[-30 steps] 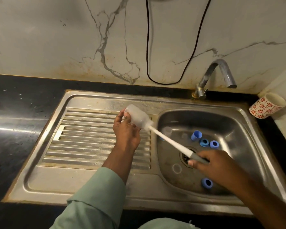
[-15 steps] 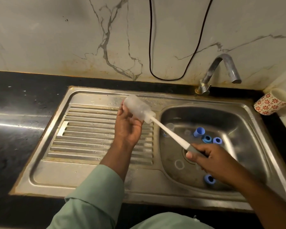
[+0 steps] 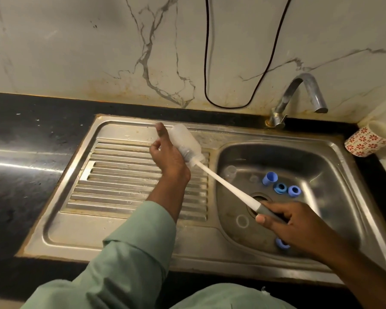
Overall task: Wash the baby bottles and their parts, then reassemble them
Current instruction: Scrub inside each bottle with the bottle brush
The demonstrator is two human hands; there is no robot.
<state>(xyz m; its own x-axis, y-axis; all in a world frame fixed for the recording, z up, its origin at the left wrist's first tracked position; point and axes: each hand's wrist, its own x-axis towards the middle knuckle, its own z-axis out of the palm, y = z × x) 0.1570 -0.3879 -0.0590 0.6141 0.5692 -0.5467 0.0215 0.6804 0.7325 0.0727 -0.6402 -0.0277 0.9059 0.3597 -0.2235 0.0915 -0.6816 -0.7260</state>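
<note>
Bottle (image 3: 186, 143) higher, brush (image 3: 227, 186) inside; rings (image 3: 280, 188) in sink (image 3: 334, 152).

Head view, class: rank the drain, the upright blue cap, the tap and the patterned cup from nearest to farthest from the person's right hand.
From the right hand:
1. Drain, in the basin just beside the fingers.
2. Upright blue cap, farther back in the basin.
3. Patterned cup and tap, at the back: too close to call.

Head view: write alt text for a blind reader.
Over a steel sink, the left hand holds a clear baby bottle while the right hand works a long bottle brush inside it. Blue bottle parts lie in the basin.
</note>
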